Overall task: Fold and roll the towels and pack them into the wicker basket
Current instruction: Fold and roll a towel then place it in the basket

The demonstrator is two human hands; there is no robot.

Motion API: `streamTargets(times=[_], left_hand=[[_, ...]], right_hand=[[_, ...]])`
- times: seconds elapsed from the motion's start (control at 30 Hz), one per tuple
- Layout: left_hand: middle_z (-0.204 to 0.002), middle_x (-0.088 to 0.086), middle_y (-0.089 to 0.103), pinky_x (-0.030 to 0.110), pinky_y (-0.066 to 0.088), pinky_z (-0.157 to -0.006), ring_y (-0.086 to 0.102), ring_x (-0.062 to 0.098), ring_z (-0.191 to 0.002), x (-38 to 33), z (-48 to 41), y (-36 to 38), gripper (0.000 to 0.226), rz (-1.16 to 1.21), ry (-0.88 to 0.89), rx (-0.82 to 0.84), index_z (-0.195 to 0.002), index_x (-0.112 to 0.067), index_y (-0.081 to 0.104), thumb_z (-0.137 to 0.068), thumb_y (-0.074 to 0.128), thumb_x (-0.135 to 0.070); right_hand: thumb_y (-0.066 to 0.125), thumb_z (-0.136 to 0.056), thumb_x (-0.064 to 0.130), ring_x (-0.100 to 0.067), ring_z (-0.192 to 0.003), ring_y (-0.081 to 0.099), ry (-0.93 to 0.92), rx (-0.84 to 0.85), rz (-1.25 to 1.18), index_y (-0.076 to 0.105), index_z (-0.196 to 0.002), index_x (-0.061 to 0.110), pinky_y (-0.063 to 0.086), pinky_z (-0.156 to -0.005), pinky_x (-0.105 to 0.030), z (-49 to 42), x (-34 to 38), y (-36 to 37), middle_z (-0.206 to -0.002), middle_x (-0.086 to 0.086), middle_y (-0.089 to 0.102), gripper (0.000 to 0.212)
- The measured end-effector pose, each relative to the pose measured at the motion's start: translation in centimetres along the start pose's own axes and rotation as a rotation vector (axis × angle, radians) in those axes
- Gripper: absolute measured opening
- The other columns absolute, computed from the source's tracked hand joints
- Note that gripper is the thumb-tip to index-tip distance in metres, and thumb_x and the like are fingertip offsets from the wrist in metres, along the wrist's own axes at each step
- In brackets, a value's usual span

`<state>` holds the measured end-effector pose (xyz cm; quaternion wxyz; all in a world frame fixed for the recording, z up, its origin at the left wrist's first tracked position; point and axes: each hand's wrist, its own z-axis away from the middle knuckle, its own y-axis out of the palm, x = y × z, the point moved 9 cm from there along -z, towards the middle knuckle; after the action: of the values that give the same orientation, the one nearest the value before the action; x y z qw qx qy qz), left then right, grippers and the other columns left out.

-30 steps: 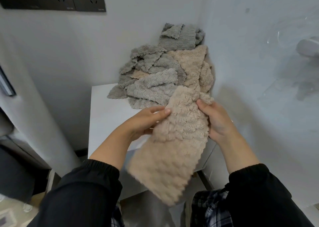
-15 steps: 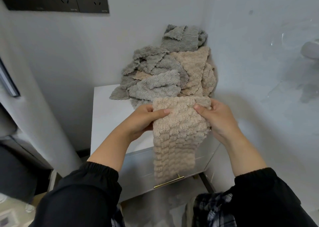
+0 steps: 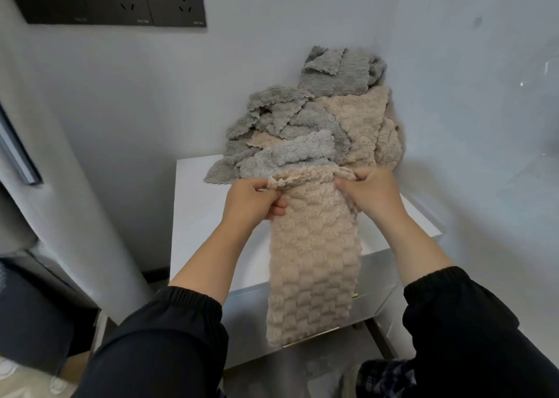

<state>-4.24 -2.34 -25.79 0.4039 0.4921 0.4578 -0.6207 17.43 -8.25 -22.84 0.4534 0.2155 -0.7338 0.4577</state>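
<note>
Two black sleeves (image 3: 169, 337) frame our view as we hold a beige towel (image 3: 314, 261), folded to a long strip, over the white counter (image 3: 199, 216). Its long axis runs from our hands straight down towards us, and its lower end falls past the counter's front edge. Whether the strip rests on the top or hangs just clear, we cannot tell. The left hand (image 3: 254, 199) pinches the upper left corner and the right hand (image 3: 372, 194) the upper right, fingers curled over the hem, both level and equally near. A roll, we judge, would start at this held end and travel down the strip. Beyond lies the heap of grey and beige towels (image 3: 302, 131) against the corner wall; the wicker basket is out of view.
</note>
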Motion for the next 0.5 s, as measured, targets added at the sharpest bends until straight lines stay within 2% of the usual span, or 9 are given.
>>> streamTargets(times=[0.1,0.17,0.23,0.3,0.37,0.43,0.5], left_hand=[[-0.076,0.010,0.070,0.020,0.054,-0.054,0.066,0.010,-0.054,0.4,-1.0,-0.2,0.018,0.099,-0.045,-0.016,-0.088,-0.005,0.066,-0.094,0.049,-0.004],[-0.083,0.012,0.072,0.025,0.056,-0.061,0.070,0.016,-0.064,1.4,-1.4,-0.2,0.019,0.169,-0.133,-0.008,-0.087,-0.006,0.064,-0.093,0.045,-0.008],[-0.085,0.015,0.073,0.027,0.056,-0.062,0.072,0.023,-0.072,2.5,-1.4,-0.1,0.019,0.259,-0.237,0.026,-0.088,-0.007,0.059,-0.092,0.044,-0.017],[-0.084,0.015,0.073,0.026,0.056,-0.059,0.073,0.024,-0.073,3.2,-1.3,-0.1,0.025,0.292,-0.283,0.045,-0.090,-0.010,0.054,-0.095,0.044,-0.032],[-0.084,0.012,0.072,0.026,0.056,-0.057,0.073,0.022,-0.071,3.3,-1.2,0.0,0.028,0.254,-0.286,0.053,-0.089,-0.013,0.054,-0.095,0.048,-0.040],[-0.086,0.006,0.069,0.026,0.056,-0.058,0.072,0.020,-0.070,3.2,-1.1,0.2,0.024,0.202,-0.268,0.067,-0.096,-0.014,0.058,-0.093,0.056,-0.037],[-0.084,0.002,0.065,0.024,0.056,-0.058,0.071,0.017,-0.068,3.2,-1.0,0.4,0.022,0.137,-0.233,0.077,-0.100,-0.011,0.061,-0.089,0.064,-0.030]], right_hand=[[0.062,-0.090,0.004,-0.015,-0.039,0.057,0.089,0.080,-0.209,0.059,-0.073,-0.002,0.046,-0.039,-0.023,-0.4,-0.3,1.4,-0.056,-0.010,0.064,0.019],[0.059,-0.092,0.004,-0.017,-0.046,0.065,0.187,0.155,-0.317,0.061,-0.084,0.002,0.051,-0.043,-0.022,0.0,-1.1,2.6,-0.065,-0.013,0.069,0.009],[0.057,-0.094,0.007,-0.019,-0.050,0.066,0.275,0.234,-0.359,0.059,-0.091,0.003,0.053,-0.044,-0.023,0.5,-2.1,3.4,-0.066,-0.014,0.070,0.006],[0.054,-0.096,0.009,-0.018,-0.047,0.065,0.344,0.302,-0.414,0.054,-0.098,0.001,0.052,-0.043,-0.023,1.0,-2.9,3.9,-0.063,-0.015,0.069,0.008],[0.051,-0.097,0.005,-0.021,-0.053,0.068,0.412,0.335,-0.532,0.045,-0.117,-0.001,0.054,-0.045,-0.025,1.5,-3.5,4.1,-0.071,-0.019,0.071,0.022],[0.042,-0.098,0.001,-0.027,-0.070,0.072,0.472,0.340,-0.666,0.035,-0.135,-0.002,0.057,-0.053,-0.028,1.7,-4.0,4.3,-0.088,-0.025,0.071,0.038],[0.035,-0.100,0.008,-0.031,-0.080,0.071,0.532,0.341,-0.730,0.040,-0.136,-0.004,0.060,-0.061,-0.033,2.1,-4.3,4.3,-0.101,-0.026,0.067,0.038]])
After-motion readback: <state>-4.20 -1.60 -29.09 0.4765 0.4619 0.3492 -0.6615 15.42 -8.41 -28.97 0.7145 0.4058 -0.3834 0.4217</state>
